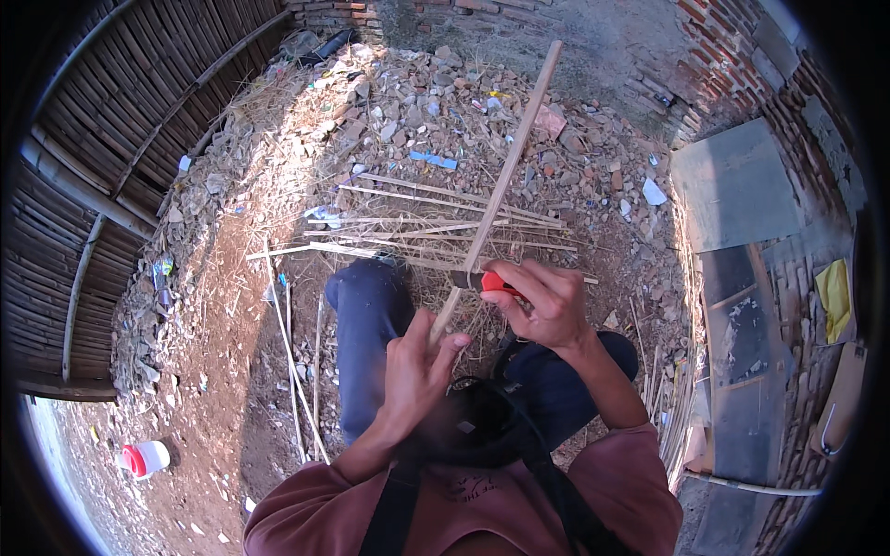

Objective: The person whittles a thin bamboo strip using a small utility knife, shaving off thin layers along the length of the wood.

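Note:
A long, pale bamboo strip [507, 171] slants up and away to the right in front of me. Its near end is gripped in my left hand [414, 371], fingers wrapped round it. My right hand [549, 306] is closed on a small red-and-black hand tool [499, 281], whose dark end lies against the strip just above my left hand. The tool's exact kind cannot be made out, as my fingers cover part of it. Beyond my knees, several more bamboo strips [445, 225] lie loosely crossed on the ground among thin shavings.
Rubble and litter [389, 120] cover the ground up to a brick wall [593, 46]. A slatted bamboo wall [139, 102] rises on the left. A red-and-white container [146, 459] stands at lower left. Boards [737, 185] lean on the right, near a yellow piece [834, 298].

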{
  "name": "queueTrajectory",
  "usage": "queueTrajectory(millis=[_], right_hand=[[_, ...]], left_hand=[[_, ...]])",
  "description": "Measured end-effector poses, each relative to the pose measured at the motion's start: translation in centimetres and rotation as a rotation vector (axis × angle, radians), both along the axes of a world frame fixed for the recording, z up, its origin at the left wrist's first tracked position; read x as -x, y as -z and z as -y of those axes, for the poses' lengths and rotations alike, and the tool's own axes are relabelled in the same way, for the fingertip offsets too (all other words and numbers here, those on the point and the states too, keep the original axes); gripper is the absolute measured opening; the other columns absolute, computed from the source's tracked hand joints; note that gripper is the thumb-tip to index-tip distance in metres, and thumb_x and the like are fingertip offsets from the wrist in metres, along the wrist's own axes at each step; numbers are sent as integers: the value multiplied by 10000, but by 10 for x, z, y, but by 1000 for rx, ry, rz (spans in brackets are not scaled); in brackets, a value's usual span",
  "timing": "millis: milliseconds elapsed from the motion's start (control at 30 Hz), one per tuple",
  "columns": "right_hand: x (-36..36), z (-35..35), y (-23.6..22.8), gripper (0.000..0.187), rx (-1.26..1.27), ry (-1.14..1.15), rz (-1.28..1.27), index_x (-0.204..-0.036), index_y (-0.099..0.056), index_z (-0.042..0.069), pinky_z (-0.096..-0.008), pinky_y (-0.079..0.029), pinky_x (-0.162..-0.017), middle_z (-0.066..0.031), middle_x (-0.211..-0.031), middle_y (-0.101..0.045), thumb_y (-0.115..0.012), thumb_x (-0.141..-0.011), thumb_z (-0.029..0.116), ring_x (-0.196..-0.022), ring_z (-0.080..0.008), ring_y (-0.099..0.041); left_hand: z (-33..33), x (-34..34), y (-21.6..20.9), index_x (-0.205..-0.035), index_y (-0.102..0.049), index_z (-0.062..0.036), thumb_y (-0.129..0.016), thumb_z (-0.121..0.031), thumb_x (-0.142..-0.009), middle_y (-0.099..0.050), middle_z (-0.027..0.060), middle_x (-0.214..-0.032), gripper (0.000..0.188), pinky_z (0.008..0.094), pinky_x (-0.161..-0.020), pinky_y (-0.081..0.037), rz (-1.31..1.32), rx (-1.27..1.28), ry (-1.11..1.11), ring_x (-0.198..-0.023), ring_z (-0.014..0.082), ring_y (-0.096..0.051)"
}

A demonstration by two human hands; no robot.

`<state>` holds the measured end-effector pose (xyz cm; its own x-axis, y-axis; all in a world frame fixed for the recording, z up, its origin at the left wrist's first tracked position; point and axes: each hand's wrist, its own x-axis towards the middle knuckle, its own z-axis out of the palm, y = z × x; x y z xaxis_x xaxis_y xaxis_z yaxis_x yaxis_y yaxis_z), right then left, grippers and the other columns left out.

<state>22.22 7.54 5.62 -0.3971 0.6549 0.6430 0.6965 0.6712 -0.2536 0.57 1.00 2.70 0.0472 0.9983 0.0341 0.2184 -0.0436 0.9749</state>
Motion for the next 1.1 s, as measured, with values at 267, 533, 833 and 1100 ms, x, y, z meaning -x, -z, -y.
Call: queueTrajectory(millis=[267,533,833,1100], right_hand=[[-28,-55,-35,267,-106,90,-128,-1125,-793,59,-325,-572,-587,-100,-949,-807,-822,-940,249,-729,-223,-775],[-55,-116,-81,286,-144,247,-129,-1114,-806,99,-358,-560,-616,-102,-880,-801,-765,-994,355,-697,-239,-760],[-46,-146,-91,347,-83,240,-83,-1167,-814,157,-360,-559,-642,-76,-859,-799,-714,-1011,450,-719,-274,-757],[-140,-192,-112,444,148,548,-24,-1220,-800,113,-413,-560,-848,-166,-992,-791,-683,-1013,488,-936,-326,-757]], left_hand=[[5,4,5,-975,-551,-12,-793,-276,-998,-593,117,-600,359,337,-511,-433,-51,32,41,-517,151,-590],[1,2,7,-936,-541,-18,-735,-263,-1044,-524,60,-605,331,327,-529,-398,-55,19,54,-571,84,-471],[-7,13,10,-1008,-547,-17,-703,-250,-1058,-582,150,-623,285,397,-537,-444,-123,11,70,-543,320,-612],[-8,26,25,-1033,-571,-10,-565,-326,-1129,-574,105,-670,330,377,-590,-455,-15,24,67,-605,197,-567]])
